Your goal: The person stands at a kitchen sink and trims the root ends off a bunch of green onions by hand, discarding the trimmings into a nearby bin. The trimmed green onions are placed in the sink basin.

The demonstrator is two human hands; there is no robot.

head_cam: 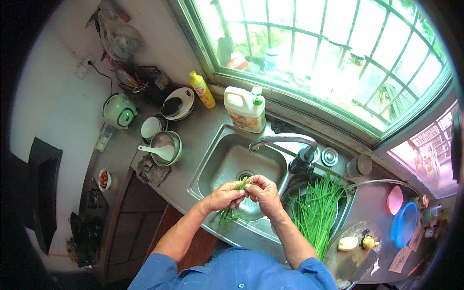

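My left hand grips a small bunch of green stalks over the front of the steel sink's left basin. Their leafy part hangs down below the fist, and the cut-looking ends stick up between the thumbs. Right beside it, my right hand pinches the upper ends of those stalks, its fingertips touching the left ones. A large heap of long green chives lies across the right basin, under and beyond my right forearm. The curved faucet stands behind both hands, with no water seen running from it.
Left of the sink are stacked bowls with a white spoon and a crumpled rag. A white jug and yellow bottle stand behind. At right, a round cutting board bears a cleaver, near a blue basin.
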